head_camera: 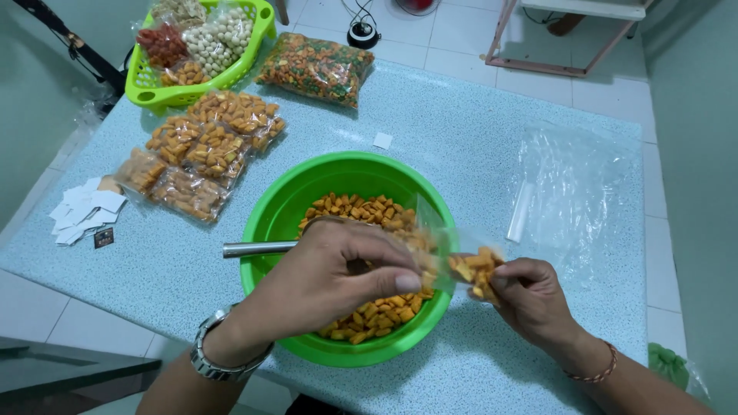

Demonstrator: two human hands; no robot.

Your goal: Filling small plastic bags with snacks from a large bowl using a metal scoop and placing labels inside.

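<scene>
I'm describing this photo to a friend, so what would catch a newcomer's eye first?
First the bright green bowl of orange snack pieces at the table's middle, a metal handle jutting from its left rim. Over it, the left hand and right hand hold a small clear bag partly filled with the pieces. At upper left lie sealed snack packets and a lime basket of mixed snacks.

Bare tabletop [461, 138] beyond the green bowl [265, 215]; packed snack bags [200, 150] crowd its left.

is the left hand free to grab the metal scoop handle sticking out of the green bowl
Probably not yet: the left hand pinches the small clear plastic bag, though the metal scoop handle lies uncovered just beside it over the green plastic bowl.
</scene>
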